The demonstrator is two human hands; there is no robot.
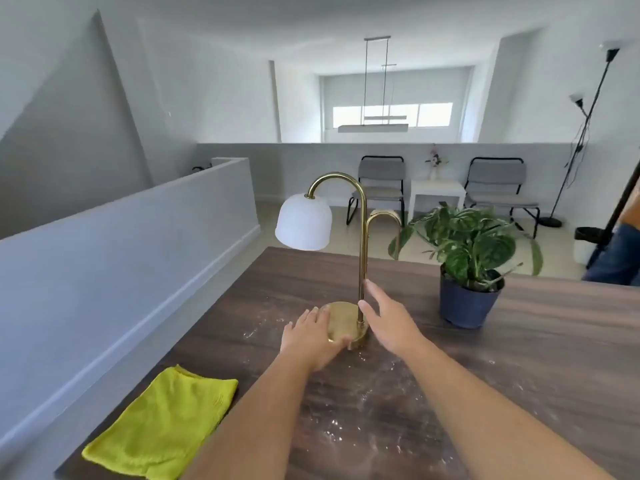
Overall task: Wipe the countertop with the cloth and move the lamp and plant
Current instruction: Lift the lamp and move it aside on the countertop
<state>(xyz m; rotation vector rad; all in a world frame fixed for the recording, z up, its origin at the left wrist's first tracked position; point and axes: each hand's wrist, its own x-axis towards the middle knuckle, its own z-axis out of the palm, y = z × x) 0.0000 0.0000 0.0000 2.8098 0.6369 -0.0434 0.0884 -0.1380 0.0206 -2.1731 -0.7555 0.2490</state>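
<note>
A brass lamp [362, 237] with a white dome shade stands on the dark wooden countertop [519, 358]. My left hand [310, 336] grips the near-left rim of its round base. My right hand [388, 320] is beside the stem on the right, fingers spread and not closed on it. A potted plant [467, 251] in a dark blue pot stands to the right of the lamp. A yellow-green cloth [162, 420] lies flat near the counter's front left corner. White powder is scattered over the counter around the lamp's base and toward me.
The counter's left edge drops beside a low grey wall [121, 258]. Beyond the far edge are two grey chairs, a small white table [438, 197] and a black floor lamp [585, 133]. Someone in jeans [616, 258] stands at the far right.
</note>
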